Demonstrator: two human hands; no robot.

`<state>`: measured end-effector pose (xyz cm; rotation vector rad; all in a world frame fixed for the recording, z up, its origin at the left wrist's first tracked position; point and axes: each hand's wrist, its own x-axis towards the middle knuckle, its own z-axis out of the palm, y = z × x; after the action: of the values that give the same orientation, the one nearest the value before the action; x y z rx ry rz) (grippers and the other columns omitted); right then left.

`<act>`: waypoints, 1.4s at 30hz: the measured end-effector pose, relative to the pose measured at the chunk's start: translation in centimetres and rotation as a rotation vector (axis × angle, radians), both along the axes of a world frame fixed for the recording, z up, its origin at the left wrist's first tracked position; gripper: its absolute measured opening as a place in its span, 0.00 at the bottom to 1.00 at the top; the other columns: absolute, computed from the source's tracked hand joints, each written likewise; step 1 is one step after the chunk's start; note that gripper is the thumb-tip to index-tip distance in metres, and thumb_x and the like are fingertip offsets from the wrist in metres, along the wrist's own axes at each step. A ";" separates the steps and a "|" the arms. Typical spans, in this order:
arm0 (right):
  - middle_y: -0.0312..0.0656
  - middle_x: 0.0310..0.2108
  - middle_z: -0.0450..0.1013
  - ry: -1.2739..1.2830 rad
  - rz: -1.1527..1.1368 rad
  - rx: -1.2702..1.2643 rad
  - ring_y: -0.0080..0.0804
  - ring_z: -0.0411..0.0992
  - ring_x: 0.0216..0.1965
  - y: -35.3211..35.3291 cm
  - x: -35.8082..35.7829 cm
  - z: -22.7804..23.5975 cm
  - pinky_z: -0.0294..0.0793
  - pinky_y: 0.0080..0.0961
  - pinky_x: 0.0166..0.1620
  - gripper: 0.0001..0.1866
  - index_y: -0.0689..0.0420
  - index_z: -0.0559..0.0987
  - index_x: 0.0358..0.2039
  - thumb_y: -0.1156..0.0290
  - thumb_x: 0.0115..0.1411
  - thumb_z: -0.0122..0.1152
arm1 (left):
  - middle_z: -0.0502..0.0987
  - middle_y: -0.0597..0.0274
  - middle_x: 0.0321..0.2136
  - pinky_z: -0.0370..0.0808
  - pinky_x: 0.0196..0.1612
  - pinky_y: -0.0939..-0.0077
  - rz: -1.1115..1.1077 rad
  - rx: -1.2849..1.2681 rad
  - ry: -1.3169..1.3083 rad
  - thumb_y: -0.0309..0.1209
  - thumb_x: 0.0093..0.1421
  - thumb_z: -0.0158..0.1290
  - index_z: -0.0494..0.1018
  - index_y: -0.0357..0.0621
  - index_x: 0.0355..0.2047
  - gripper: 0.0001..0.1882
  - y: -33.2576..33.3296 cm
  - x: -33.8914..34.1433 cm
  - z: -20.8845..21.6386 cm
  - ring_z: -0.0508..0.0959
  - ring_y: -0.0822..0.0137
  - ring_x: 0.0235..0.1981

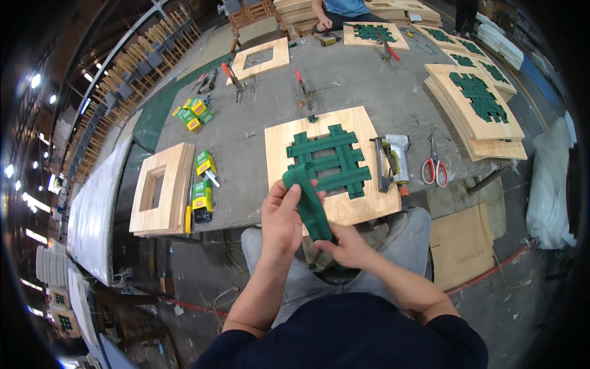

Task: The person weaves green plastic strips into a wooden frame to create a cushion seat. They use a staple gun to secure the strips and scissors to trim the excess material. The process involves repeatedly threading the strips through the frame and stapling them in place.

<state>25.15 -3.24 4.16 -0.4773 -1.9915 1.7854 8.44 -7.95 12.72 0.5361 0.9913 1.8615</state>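
Note:
A strip of green webbing [312, 212] stretches between my two hands above the near edge of the table. My left hand [284, 212] pinches its upper end between thumb and fingers. Lower down, my right hand [345, 246] grips the other end near my lap. Just beyond lies a pale wooden seat panel [362, 208] with an opening in its middle. Green straps [332, 179] cross over that opening in a woven grid. To the right of the grid, a pneumatic staple gun [396, 161] rests on the panel's edge.
Red-handled scissors [434, 171] lie right of the panel. Wooden frames [177, 161] are stacked at left beside staple boxes [202, 195]. Pliers [302, 89] stand beyond the panel. Finished webbed panels [455, 117] pile up at right. A person in blue [348, 8] sits across the table.

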 end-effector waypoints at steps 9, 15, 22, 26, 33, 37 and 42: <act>0.38 0.28 0.77 -0.156 -0.095 -0.501 0.21 0.77 0.28 -1.9 2.6 -3.3 0.77 0.23 0.30 0.10 0.64 0.76 0.43 0.68 0.72 0.59 | 0.82 0.58 0.42 0.82 0.43 0.68 -0.137 -0.360 0.184 0.24 0.68 0.55 0.73 0.41 0.51 0.11 7.2 -8.0 -4.9 0.84 0.67 0.39; 0.42 0.31 0.77 -0.245 -0.209 -0.601 0.27 0.79 0.30 -2.0 4.0 -5.3 0.84 0.28 0.35 0.08 0.65 0.76 0.43 0.72 0.71 0.59 | 0.81 0.65 0.34 0.77 0.32 0.75 -0.436 -0.625 0.696 0.28 0.64 0.61 0.78 0.43 0.45 0.10 14.1 -10.0 -7.5 0.79 0.72 0.29; 0.44 0.31 0.79 -0.486 -0.255 -0.380 0.36 0.80 0.31 -1.2 5.2 -7.8 0.81 0.32 0.36 0.11 0.63 0.78 0.43 0.67 0.68 0.64 | 0.80 0.62 0.27 0.75 0.30 0.71 -0.461 -0.699 1.160 0.29 0.56 0.67 0.81 0.40 0.39 0.11 18.1 -10.1 -10.7 0.78 0.69 0.27; 0.47 0.28 0.77 -0.656 -0.381 0.343 0.49 0.79 0.31 -1.2 6.8 -6.3 0.78 0.37 0.38 0.16 0.61 0.79 0.47 0.63 0.65 0.66 | 0.84 0.58 0.31 0.78 0.38 0.68 -0.454 -0.674 1.263 0.32 0.55 0.68 0.83 0.40 0.39 0.13 18.2 -10.2 -11.8 0.82 0.65 0.31; 0.40 0.28 0.75 -0.192 -0.284 -0.303 0.33 0.74 0.23 4.4 0.2 -1.4 0.73 0.32 0.28 0.21 0.61 0.73 0.61 0.67 0.71 0.58 | 0.86 0.54 0.31 0.79 0.42 0.66 -0.511 -0.700 1.232 0.34 0.54 0.69 0.85 0.41 0.37 0.14 17.7 -10.1 -11.4 0.84 0.62 0.34; 0.35 0.26 0.73 0.067 -0.384 -1.036 0.26 0.69 0.21 8.8 -7.2 -2.1 0.70 0.27 0.26 0.21 0.58 0.67 0.65 0.67 0.75 0.51 | 0.85 0.54 0.29 0.79 0.41 0.67 -0.477 -0.663 1.206 0.35 0.52 0.69 0.86 0.40 0.36 0.14 17.5 -10.2 -11.3 0.83 0.63 0.32; 0.34 0.26 0.74 0.322 -0.443 -1.357 0.24 0.64 0.19 10.9 -10.8 -3.7 0.66 0.27 0.26 0.10 0.48 0.70 0.35 0.62 0.76 0.48 | 0.85 0.56 0.30 0.79 0.38 0.67 -0.530 -0.564 1.187 0.33 0.53 0.68 0.86 0.40 0.39 0.14 17.3 -11.1 -11.7 0.83 0.63 0.30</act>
<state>14.33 7.67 0.51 -0.8261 -0.1858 2.4182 -2.67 9.38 0.97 1.4258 1.7993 0.6124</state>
